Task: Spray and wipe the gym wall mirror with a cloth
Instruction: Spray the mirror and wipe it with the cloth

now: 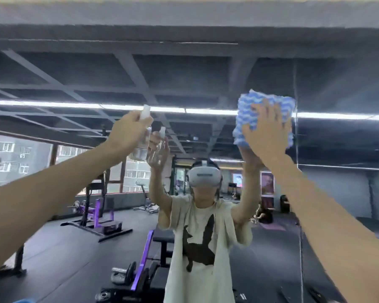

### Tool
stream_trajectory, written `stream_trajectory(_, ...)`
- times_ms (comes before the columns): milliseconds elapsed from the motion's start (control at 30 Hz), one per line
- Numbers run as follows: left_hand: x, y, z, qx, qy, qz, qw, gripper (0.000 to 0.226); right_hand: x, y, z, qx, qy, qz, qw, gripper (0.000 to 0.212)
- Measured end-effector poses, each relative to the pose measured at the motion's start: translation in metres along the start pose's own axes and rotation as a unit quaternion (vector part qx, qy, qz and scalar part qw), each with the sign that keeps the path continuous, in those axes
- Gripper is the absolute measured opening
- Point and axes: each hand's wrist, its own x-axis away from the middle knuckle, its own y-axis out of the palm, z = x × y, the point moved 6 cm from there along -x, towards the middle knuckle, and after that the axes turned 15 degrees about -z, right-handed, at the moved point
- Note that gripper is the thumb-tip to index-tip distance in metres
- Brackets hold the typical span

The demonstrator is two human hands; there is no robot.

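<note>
The wall mirror fills the view and reflects the gym and me. My left hand is raised high and grips a clear spray bottle with a white nozzle, close to the glass. My right hand is raised too, its fingers spread flat on a folded blue-and-white cloth, pressing it against the mirror at upper right. The cloth's lower part is hidden behind my hand.
A vertical seam between mirror panels runs just right of the cloth. In the reflection behind me stand a black bench with purple frame, dumbbells on the floor and weight racks at left.
</note>
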Motion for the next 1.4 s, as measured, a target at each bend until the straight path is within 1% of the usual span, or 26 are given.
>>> stream_trajectory(67,-0.001,-0.011,-0.006,0.001,-0.008,0.005,1.000,0.023,-0.024,-0.006,-0.006,-0.049,0.090,0.015,0.995,0.064)
stream_trajectory(133,-0.007,-0.021,-0.010,-0.002,-0.013,0.021,1.000,0.024,-0.027,0.000,-0.049,-0.061,0.072,0.058,0.994,0.059)
stream_trajectory(200,-0.015,-0.032,-0.009,-0.012,-0.011,0.040,0.999,0.024,-0.019,0.024,-0.125,0.010,-0.120,0.058,0.991,0.050)
stream_trajectory(267,-0.023,-0.037,-0.009,-0.030,-0.012,0.049,0.998,0.028,-0.005,0.042,-0.177,0.076,-0.332,0.019,0.940,0.045)
stream_trajectory(300,-0.028,-0.039,-0.007,-0.034,-0.008,0.051,0.998,0.028,-0.017,0.038,-0.180,0.094,-0.381,0.026,0.919,0.043)
stream_trajectory(333,-0.031,-0.042,-0.005,-0.034,-0.004,0.047,0.998,0.027,-0.038,0.027,-0.171,0.079,-0.356,0.019,0.931,0.043)
stream_trajectory(400,-0.038,-0.047,0.001,-0.034,0.013,0.045,0.998,0.022,-0.092,0.003,-0.120,-0.019,-0.135,0.001,0.991,0.053)
stream_trajectory(467,-0.045,-0.053,0.005,-0.033,0.030,0.046,0.998,0.019,-0.117,-0.014,-0.080,-0.050,0.064,0.050,0.995,0.056)
stream_trajectory(500,-0.049,-0.056,0.006,-0.029,0.035,0.046,0.998,0.019,-0.115,-0.016,-0.090,-0.059,0.106,0.056,0.991,0.055)
stream_trajectory(533,-0.052,-0.057,0.006,-0.025,0.034,0.046,0.998,0.020,-0.107,-0.010,-0.119,-0.047,0.100,0.052,0.993,0.054)
stream_trajectory(567,-0.055,-0.059,0.005,-0.025,0.027,0.048,0.998,0.023,-0.093,0.002,-0.160,-0.034,0.036,0.040,0.998,0.054)
stream_trajectory(600,-0.057,-0.062,0.004,-0.025,0.022,0.057,0.998,0.027,-0.072,0.012,-0.209,-0.004,-0.069,0.019,0.997,0.053)
stream_trajectory(667,-0.060,-0.067,-0.003,-0.004,0.005,0.092,0.996,0.031,-0.026,0.047,-0.278,0.080,-0.296,-0.081,0.948,0.052)
stream_trajectory(700,-0.062,-0.069,-0.005,0.004,-0.001,0.106,0.994,0.028,-0.017,0.057,-0.285,0.123,-0.360,-0.102,0.919,0.050)
stream_trajectory(733,-0.063,-0.068,-0.007,0.007,-0.006,0.112,0.994,0.024,-0.023,0.055,-0.273,0.142,-0.384,-0.077,0.909,0.048)
stream_trajectory(767,-0.064,-0.068,-0.007,0.008,-0.006,0.112,0.994,0.021,-0.041,0.044,-0.248,0.142,-0.353,-0.033,0.924,0.048)
stream_trajectory(867,-0.064,-0.063,-0.006,0.025,0.001,0.108,0.994,0.021,-0.090,0.011,-0.118,0.087,-0.114,0.018,0.990,0.050)
stream_trajectory(933,-0.062,-0.055,-0.005,0.018,0.004,0.092,0.996,0.022,-0.089,-0.015,-0.032,0.018,0.028,0.049,0.998,0.050)
stream_trajectory(1033,-0.058,-0.043,-0.005,-0.012,0.014,0.065,0.998,0.022,-0.071,-0.017,0.014,-0.053,0.133,0.068,0.987,0.056)
stream_trajectory(1100,-0.056,-0.036,-0.003,-0.019,0.018,0.059,0.998,0.022,-0.046,-0.001,-0.010,-0.055,0.091,0.076,0.991,0.056)
stream_trajectory(1167,-0.055,-0.031,-0.002,-0.013,0.014,0.063,0.998,0.021,-0.008,0.026,-0.067,-0.005,-0.068,0.070,0.995,0.052)
stream_trajectory(1233,-0.052,-0.023,-0.004,-0.002,0.006,0.061,0.998,0.023,0.042,0.055,-0.103,0.078,-0.250,0.026,0.965,0.051)
stream_trajectory(1267,-0.050,-0.018,-0.005,-0.001,0.004,0.055,0.998,0.024,0.052,0.059,-0.100,0.114,-0.308,0.013,0.944,0.052)
stream_trajectory(1300,-0.046,-0.013,-0.006,-0.005,0.001,0.052,0.999,0.025,0.050,0.056,-0.083,0.129,-0.326,0.011,0.936,0.052)
stream_trajectory(1333,-0.042,-0.008,-0.007,-0.010,-0.001,0.052,0.999,0.025,0.041,0.048,-0.058,0.122,-0.288,0.026,0.950,0.052)
stream_trajectory(1400,-0.036,-0.003,-0.008,-0.028,0.001,0.065,0.998,0.027,0.019,0.024,-0.004,0.075,-0.125,0.056,0.988,0.053)
